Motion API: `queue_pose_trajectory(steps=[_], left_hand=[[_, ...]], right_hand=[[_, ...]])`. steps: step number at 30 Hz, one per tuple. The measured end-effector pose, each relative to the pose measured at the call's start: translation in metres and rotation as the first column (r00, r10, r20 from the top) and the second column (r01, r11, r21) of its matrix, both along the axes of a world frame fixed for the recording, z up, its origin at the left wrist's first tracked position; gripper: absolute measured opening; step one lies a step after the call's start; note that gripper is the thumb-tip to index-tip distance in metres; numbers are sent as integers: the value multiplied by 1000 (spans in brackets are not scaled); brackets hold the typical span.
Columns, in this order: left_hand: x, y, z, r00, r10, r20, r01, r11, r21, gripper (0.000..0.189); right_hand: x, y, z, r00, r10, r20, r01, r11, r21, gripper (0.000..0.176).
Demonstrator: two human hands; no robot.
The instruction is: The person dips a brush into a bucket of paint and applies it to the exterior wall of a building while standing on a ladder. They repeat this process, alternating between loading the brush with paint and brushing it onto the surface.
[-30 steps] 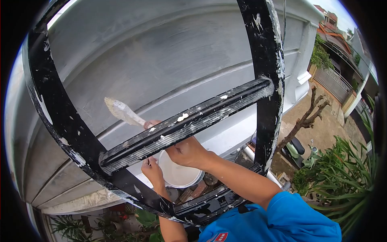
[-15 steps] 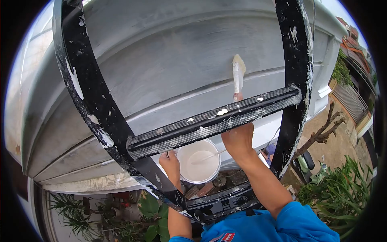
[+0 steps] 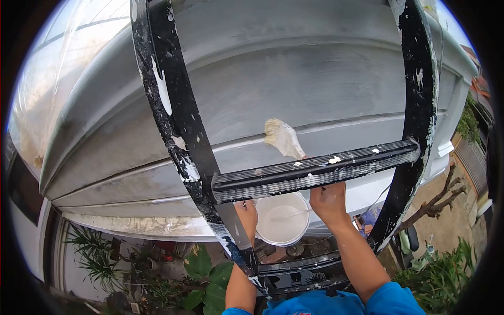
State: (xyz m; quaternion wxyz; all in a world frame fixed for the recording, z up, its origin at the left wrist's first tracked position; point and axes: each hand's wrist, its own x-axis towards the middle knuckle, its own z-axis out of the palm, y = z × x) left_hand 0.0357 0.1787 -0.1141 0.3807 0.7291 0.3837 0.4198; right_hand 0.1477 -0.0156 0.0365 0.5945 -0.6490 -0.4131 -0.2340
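Observation:
A paintbrush (image 3: 286,140) with pale bristles points up and left in front of the grey wall (image 3: 315,79). My right hand (image 3: 329,203) is closed around its handle, behind the ladder rung (image 3: 315,169), which hides part of the grip. Below the rung, a white bucket (image 3: 306,228) holds off-white paint (image 3: 278,223), with a thin pale stick (image 3: 295,214) slanting across it. My left hand (image 3: 248,216) is closed at the bucket's left edge, partly covered by the ladder's side rail; its exact grip is hidden.
The black, paint-splattered ladder (image 3: 181,126) frames my view. A ledge (image 3: 157,226) runs along the wall's lower edge. Leafy plants (image 3: 205,278) grow below left, others (image 3: 446,278) below right. A bare branch (image 3: 433,207) sticks out at right. Clear plastic sheeting (image 3: 68,79) hangs at upper left.
The brush has gone from upright on the wall to tilted left and lower, its bristles now broadside. My view has shifted, so the ladder appears further right. Both hands keep their grips.

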Motion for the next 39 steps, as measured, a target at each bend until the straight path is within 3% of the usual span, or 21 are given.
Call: queue_pose_trajectory(steps=[1,3,5,6,9,12,13,15,17,20,21,23,25,27,29,30,32,35,36,37,39], left_hand=[[4,1,-4,999,11,36,-13,999,32,28],[7,1,-2,996,23,84,-28,998,56,28],[7,-5,5,994,25,106,-30,999,38,28],[9,-9,12,984,30,178,-50,992,112,28],[8,-6,11,994,11,108,-4,998,-65,27],[7,-9,19,986,-32,162,44,997,-70,26],[6,-10,19,967,-72,244,86,995,-47,25],[5,-8,17,943,-97,317,111,994,-27,26],[8,-6,13,928,-89,362,106,994,-26,26],[13,-6,9,921,-58,384,82,996,-46,26],[13,-7,11,922,-42,384,71,996,-60,26],[10,-8,14,976,-19,217,39,995,-89,27],[4,-1,7,1000,14,13,-14,998,-61,27],[3,-10,17,996,7,89,-2,998,-62,24],[0,-14,20,986,-2,168,9,999,-41,22],[-5,-13,25,995,-45,90,52,996,-72,20],[-5,-15,34,994,-37,103,44,997,-65,20],[4,-8,12,977,-74,198,83,996,-34,18],[1,-9,13,964,-123,234,145,986,-79,17],[1,-6,15,947,-167,276,205,972,-117,18],[1,-1,6,939,-138,316,206,959,-193,20]], right_hand=[[7,-24,-9,992,-60,-112,46,991,-127,11],[9,-49,-5,968,-203,-149,213,975,57,16],[8,-55,-2,865,-499,-41,500,857,125,18],[9,-51,-4,880,-475,-2,473,876,97,15],[-2,-27,-1,941,-324,99,335,933,-132,16],[-53,41,8,959,-115,259,143,985,-93,17],[-71,55,5,961,-41,274,111,963,-246,17],[-88,80,1,965,116,234,-60,971,-232,15],[-77,91,-11,942,190,276,-95,941,-325,18],[-53,85,-4,925,306,226,-229,923,-310,23],[-43,79,-6,930,356,94,-305,888,-344,27],[-22,71,5,929,215,300,-201,977,-75,31],[-1,37,20,974,134,183,-105,981,-163,35],[12,9,10,955,-30,294,35,999,-12,32],[6,-30,-4,992,-103,-69,97,992,-77,27],[-2,-42,1,978,-196,-70,191,979,-65,26],[-10,-55,-8,938,-345,-9,345,938,10,30],[-32,-89,0,975,-150,-162,88,938,-336,30],[-26,-92,-10,996,-81,-48,62,946,-319,28],[-27,-99,-2,993,-45,-107,-4,907,-420,25],[-18,-99,-6,997,71,9,-59,883,-466,23]])
